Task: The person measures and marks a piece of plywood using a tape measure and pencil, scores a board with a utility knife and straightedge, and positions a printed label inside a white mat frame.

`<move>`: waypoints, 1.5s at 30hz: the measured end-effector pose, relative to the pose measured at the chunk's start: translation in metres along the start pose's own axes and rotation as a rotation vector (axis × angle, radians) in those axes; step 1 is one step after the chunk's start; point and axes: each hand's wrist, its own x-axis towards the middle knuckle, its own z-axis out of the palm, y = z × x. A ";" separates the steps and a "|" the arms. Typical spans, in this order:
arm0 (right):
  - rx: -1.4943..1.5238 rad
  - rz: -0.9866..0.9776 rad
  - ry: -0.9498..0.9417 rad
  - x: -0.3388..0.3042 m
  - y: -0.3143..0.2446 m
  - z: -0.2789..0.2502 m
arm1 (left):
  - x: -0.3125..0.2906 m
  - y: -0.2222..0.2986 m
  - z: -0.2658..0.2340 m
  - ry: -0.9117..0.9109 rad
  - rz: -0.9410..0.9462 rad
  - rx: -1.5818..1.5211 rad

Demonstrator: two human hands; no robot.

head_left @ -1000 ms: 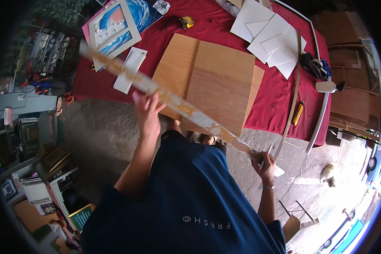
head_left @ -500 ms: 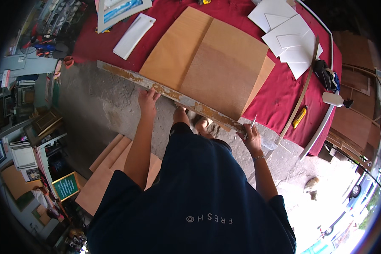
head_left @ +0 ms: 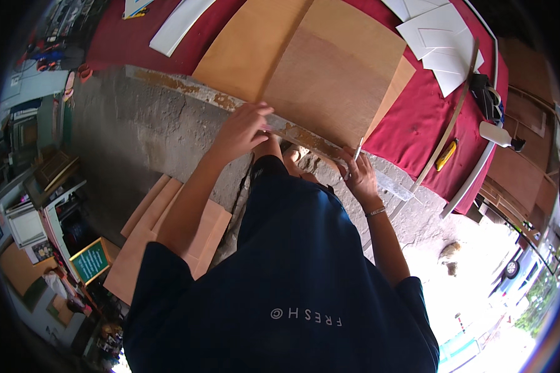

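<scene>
My left hand lies over the near edge of a long worn straightedge strip, its fingers partly bent and apart. In my right hand a thin pale pen-like tool points upward, while the fingers rest by the strip's right part. Flaking brown and grey patches cover the strip, which runs along the table's front edge. Just beyond it a darker brown plywood sheet overlaps a lighter plywood sheet.
Red cloth covers the table. White sheets, a long wooden stick, a yellow cutter and a white bottle lie to the right. Brown boards lie on the floor at lower left.
My left hand has shifted right along the strip, and my right hand slightly left, bringing them closer together. The whole view has shifted, with the table higher in the picture.
</scene>
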 end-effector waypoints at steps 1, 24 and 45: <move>0.020 0.007 -0.009 0.000 0.000 0.000 | 0.001 -0.003 0.006 -0.105 0.099 0.013; 0.011 0.070 -0.018 0.008 -0.011 0.002 | 0.012 -0.039 0.024 -0.182 0.217 0.109; 0.717 0.305 0.218 0.115 -0.045 0.016 | -0.010 0.077 0.104 0.841 -1.267 -0.714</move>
